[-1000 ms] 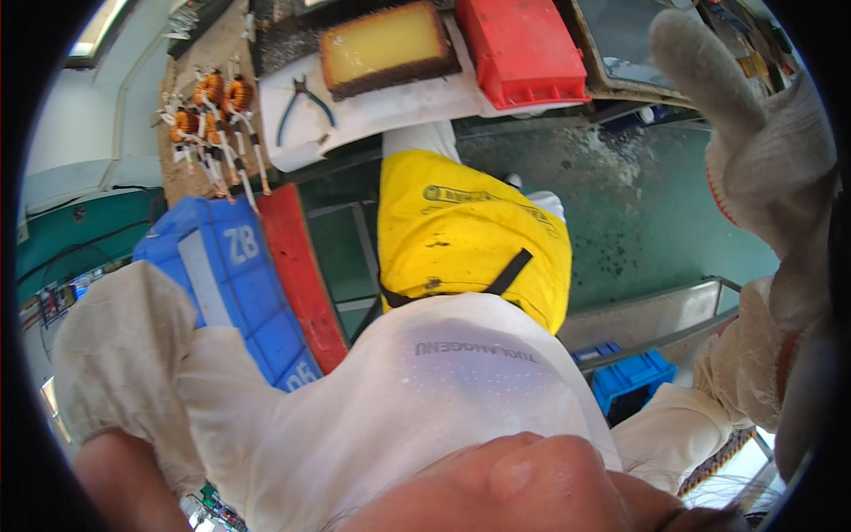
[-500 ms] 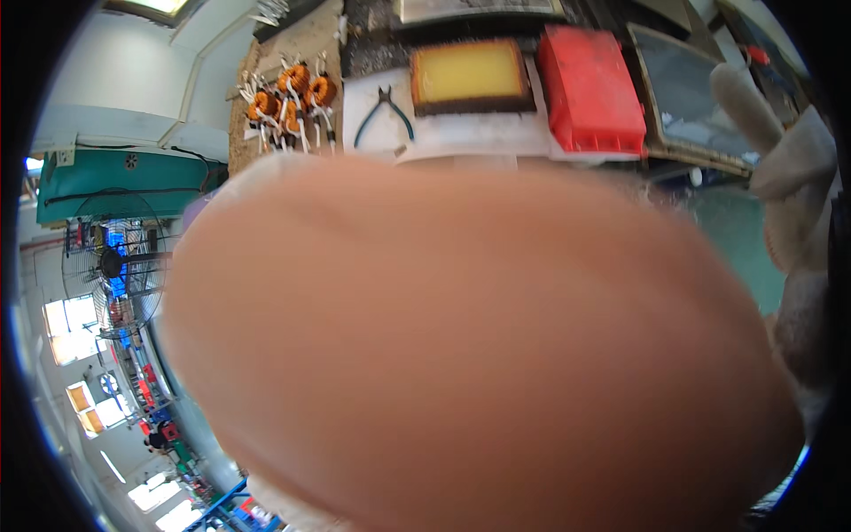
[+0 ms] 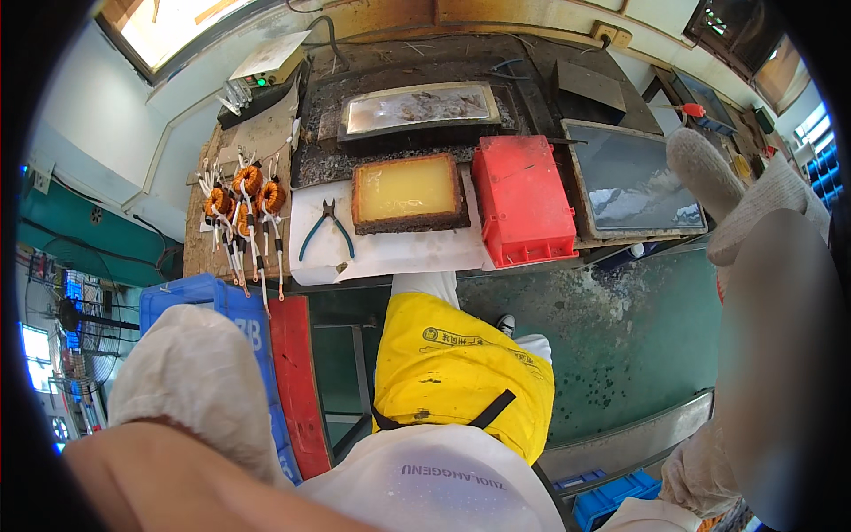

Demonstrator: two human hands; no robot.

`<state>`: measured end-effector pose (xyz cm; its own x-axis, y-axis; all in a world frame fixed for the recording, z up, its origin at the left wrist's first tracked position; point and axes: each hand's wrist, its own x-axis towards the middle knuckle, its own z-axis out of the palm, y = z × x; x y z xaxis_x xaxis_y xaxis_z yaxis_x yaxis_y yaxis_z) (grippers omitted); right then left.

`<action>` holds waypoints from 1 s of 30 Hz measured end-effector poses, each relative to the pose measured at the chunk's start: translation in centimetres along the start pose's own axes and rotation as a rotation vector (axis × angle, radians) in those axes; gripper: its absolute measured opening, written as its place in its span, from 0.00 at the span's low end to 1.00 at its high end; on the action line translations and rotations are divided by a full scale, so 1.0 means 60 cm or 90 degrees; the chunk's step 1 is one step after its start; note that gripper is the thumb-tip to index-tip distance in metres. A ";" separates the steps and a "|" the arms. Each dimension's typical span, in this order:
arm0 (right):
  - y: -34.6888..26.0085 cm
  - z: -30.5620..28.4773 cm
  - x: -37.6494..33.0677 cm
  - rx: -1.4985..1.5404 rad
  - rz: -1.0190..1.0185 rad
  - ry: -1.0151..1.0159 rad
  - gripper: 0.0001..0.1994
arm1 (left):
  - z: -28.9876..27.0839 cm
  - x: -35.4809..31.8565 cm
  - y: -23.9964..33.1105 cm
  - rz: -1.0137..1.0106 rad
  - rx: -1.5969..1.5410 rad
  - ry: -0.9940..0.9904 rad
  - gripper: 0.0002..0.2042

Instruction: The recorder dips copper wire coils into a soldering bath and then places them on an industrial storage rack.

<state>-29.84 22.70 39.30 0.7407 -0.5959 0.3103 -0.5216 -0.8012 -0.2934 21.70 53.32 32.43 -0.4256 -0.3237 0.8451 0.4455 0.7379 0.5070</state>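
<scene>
No handling seems under way; for the counter (image 3: pixel 443 53) to be touched, the raised right hand (image 3: pixel 764 204), grip unclear, must be lowered, the left hand unseen.

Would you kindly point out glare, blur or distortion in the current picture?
In the head view: the upper-left window washes out; a blurred grey shape partly covers the gloved right hand; the ochre wall strip looks bowed; the pliers look sharp.

Worn are a white shirt (image 3: pixel 434 496), yellow apron (image 3: pixel 461 363), pale sleeves (image 3: pixel 199 381) and, seemingly, a greyish knit glove (image 3: pixel 749 208).
</scene>
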 end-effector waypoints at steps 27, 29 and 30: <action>-0.029 0.198 -0.067 -0.056 0.235 0.217 0.20 | 0.170 0.299 -0.406 0.038 -0.565 -0.044 0.23; -0.007 0.213 -0.053 0.119 0.267 0.188 0.17 | 0.214 0.270 -0.419 0.012 -0.512 -0.046 0.20; -0.015 0.195 -0.056 0.170 0.312 0.184 0.17 | 0.231 0.253 -0.427 0.012 -0.513 -0.075 0.18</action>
<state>-26.88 26.07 27.94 0.2786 -0.9110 0.3040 -0.6196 -0.4123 -0.6679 -7.06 37.71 29.91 -0.4718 -0.2178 0.8544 0.8645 0.0760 0.4968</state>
